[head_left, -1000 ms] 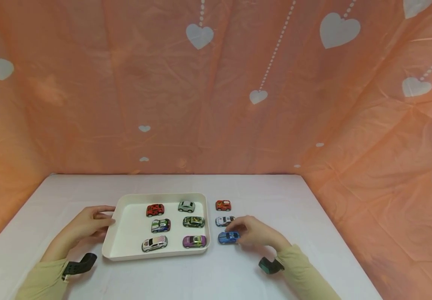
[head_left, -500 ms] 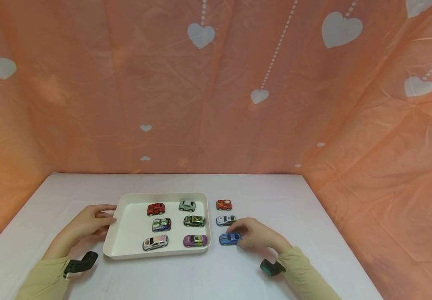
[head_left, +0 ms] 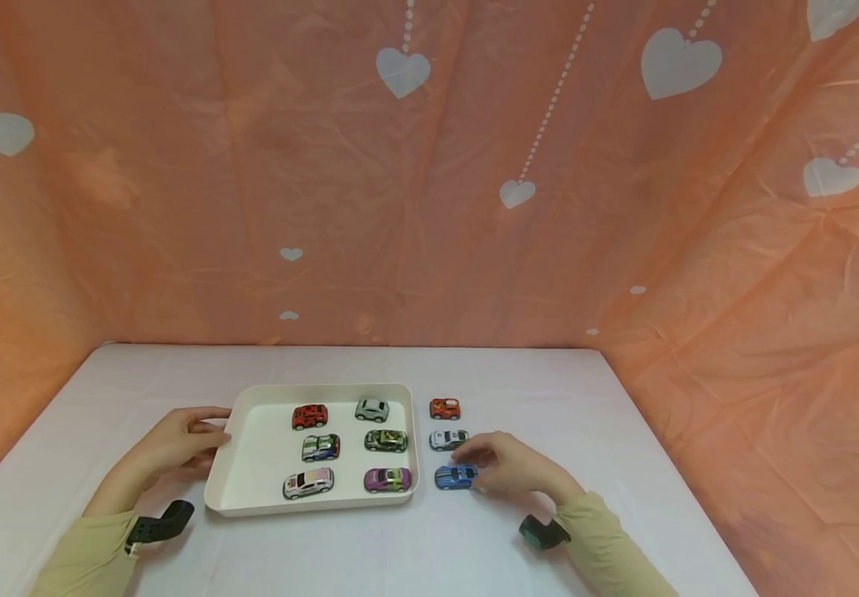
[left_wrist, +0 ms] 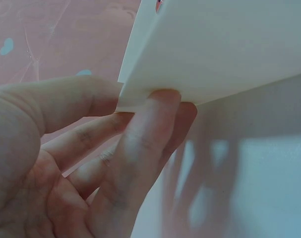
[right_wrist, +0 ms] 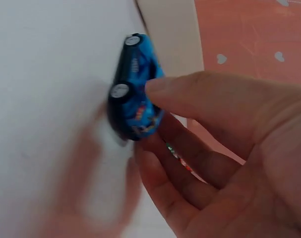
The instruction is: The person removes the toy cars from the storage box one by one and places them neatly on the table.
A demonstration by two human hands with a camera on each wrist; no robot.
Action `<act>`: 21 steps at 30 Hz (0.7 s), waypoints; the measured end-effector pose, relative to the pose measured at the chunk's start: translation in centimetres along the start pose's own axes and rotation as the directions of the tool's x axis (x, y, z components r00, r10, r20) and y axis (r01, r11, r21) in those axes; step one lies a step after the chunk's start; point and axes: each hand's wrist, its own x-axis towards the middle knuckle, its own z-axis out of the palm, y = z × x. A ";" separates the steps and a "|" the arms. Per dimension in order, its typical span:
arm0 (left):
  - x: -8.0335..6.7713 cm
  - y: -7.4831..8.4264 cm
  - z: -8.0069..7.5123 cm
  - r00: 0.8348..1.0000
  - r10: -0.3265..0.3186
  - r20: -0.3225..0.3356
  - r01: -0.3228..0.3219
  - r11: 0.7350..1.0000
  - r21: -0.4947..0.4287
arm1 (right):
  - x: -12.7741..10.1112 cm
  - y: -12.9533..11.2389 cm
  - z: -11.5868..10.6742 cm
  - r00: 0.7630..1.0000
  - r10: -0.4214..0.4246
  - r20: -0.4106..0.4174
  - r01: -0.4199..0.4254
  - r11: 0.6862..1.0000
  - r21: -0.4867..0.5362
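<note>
Displaying a bright blue toy car [right_wrist: 136,94], dark underside, pale wheel hubs [right_wrist: 120,90]

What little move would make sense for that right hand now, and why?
Perhaps lift the blue car over the white tray's nearby wall: the right hand has it between thumb and fingers, the left hand holds the tray's opposite end, and there seems to be bare floor left of the six toy cars inside.

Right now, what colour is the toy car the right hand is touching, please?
The toy car is mainly blue, shown best in the right wrist view.
</note>
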 end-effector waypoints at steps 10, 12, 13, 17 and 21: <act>0.0 0.0 0.0 1.000 -0.001 0.000 0.001 1.000 0.007 | 0.5 -1.5 -1.8 0.999 -0.045 0.029 0.043 0.998 0.044; 0.0 0.0 -0.1 1.000 0.002 0.002 -0.002 1.000 0.011 | 0.7 -2.0 -2.0 0.998 -0.058 0.034 0.056 0.997 0.062; 0.0 0.0 -0.1 1.000 0.004 0.004 -0.004 1.000 0.013 | 0.9 -2.2 -2.1 0.997 -0.066 0.034 0.063 0.996 0.068; -0.1 0.1 -0.1 1.000 0.001 0.005 -0.001 1.000 -0.004 | 1.4 -3.0 -2.3 0.994 -0.100 0.035 0.097 0.991 0.094; -0.1 0.2 0.0 1.000 -0.007 0.006 0.007 1.000 -0.024 | 1.9 -3.5 -2.2 0.992 -0.116 0.040 0.110 0.986 0.122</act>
